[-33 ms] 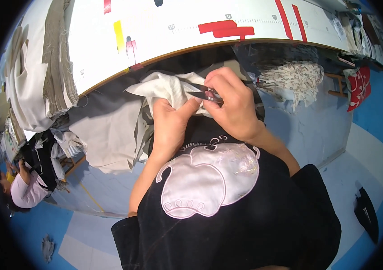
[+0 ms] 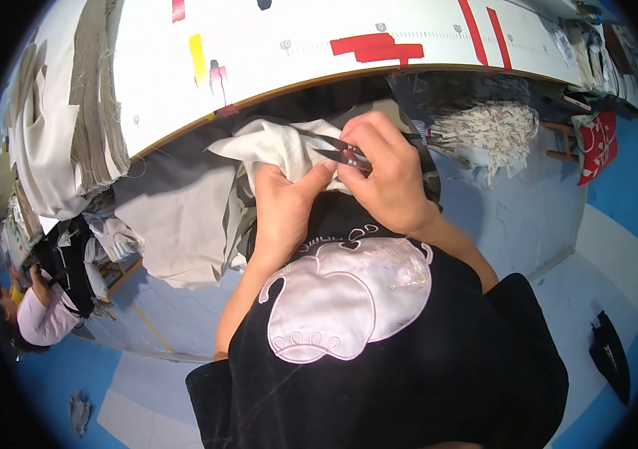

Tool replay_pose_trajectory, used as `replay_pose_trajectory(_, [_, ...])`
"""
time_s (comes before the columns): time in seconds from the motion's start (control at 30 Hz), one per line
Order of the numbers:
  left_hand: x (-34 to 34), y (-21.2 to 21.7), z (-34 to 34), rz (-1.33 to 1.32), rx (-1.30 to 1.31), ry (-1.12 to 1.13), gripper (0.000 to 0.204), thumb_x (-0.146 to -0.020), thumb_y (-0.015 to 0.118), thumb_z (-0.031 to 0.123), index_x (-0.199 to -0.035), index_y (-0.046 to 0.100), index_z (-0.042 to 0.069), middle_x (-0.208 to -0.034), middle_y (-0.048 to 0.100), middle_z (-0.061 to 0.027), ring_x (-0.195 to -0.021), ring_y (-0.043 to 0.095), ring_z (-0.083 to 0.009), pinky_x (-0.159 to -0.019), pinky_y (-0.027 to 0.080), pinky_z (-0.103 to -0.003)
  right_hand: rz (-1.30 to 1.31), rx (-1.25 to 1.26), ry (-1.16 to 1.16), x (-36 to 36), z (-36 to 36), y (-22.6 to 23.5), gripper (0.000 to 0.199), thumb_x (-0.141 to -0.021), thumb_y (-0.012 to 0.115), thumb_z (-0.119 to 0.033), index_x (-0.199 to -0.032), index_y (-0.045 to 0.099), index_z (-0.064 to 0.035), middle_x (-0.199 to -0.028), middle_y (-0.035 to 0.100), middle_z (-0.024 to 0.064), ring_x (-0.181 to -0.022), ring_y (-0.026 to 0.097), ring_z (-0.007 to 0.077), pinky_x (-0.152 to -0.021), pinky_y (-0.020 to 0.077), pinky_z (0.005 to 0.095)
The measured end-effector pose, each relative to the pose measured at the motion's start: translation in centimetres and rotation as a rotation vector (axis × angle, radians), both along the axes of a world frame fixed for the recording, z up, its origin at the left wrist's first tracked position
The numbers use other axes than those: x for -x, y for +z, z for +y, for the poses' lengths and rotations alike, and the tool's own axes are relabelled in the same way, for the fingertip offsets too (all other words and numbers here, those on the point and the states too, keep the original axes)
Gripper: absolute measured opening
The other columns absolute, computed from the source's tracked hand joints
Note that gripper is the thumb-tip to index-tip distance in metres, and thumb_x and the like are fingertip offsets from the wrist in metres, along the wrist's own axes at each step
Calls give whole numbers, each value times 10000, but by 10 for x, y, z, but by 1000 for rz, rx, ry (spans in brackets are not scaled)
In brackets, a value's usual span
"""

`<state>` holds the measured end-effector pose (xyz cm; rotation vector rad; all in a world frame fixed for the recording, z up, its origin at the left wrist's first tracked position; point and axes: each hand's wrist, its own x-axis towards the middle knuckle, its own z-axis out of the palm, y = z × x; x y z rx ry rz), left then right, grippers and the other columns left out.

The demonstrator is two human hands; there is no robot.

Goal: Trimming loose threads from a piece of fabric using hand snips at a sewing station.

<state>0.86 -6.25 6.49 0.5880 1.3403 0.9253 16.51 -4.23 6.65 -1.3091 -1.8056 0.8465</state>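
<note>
In front of my chest, just below the table edge, my left hand (image 2: 286, 203) is closed on bunched cream fabric (image 2: 274, 142), its thumb pressed on the cloth. My right hand (image 2: 390, 179) grips small dark thread snips (image 2: 325, 155). Their two blades point left, apart, with the tips at the fabric beside my left thumb. Whether cloth or thread lies between the blades is too small to tell. A larger pale beige cloth (image 2: 177, 224) hangs down left of my left forearm.
The white table (image 2: 319, 67) carries red and yellow tape. Stacked beige fabric (image 2: 94, 90) drapes over its left edge. A heap of patterned strips (image 2: 495, 138) lies at the right, near a red cloth (image 2: 597, 148). Another person (image 2: 46, 314) is at the far left.
</note>
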Motion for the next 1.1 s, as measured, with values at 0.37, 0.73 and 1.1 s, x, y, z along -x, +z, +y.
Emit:
replay_pose_trajectory(0.37, [-5, 1, 10, -182, 23, 97, 159, -882, 672, 48, -1026, 665, -19, -916, 681, -33, -781, 629, -97, -685, 494, -244, 111, 231, -72, -9, 15, -13, 116, -881, 663, 14, -974, 597, 36, -945, 591, 58, -687, 534, 92, -632, 461, 236])
replay_pose_trajectory(0.73, [-8, 2, 26, -157, 39, 99, 66, -872, 676, 87, -924, 652, 53, -795, 638, 19, -645, 561, -42, -518, 358, -203, -13, -6, 57, -18, 7, 22, 159, -843, 663, 7, -976, 583, -28, -922, 563, 137, -707, 609, 316, -614, 498, 383])
replay_pose_trajectory(1.1, [-6, 6, 28, -167, 84, 123, 97, -902, 668, 191, -869, 641, 103, -744, 605, 47, -593, 509, -28, -485, 309, -206, -36, 8, 41, -21, 8, 19, 175, -823, 666, 26, -967, 581, -24, -904, 564, 131, -683, 601, 297, -594, 490, 365])
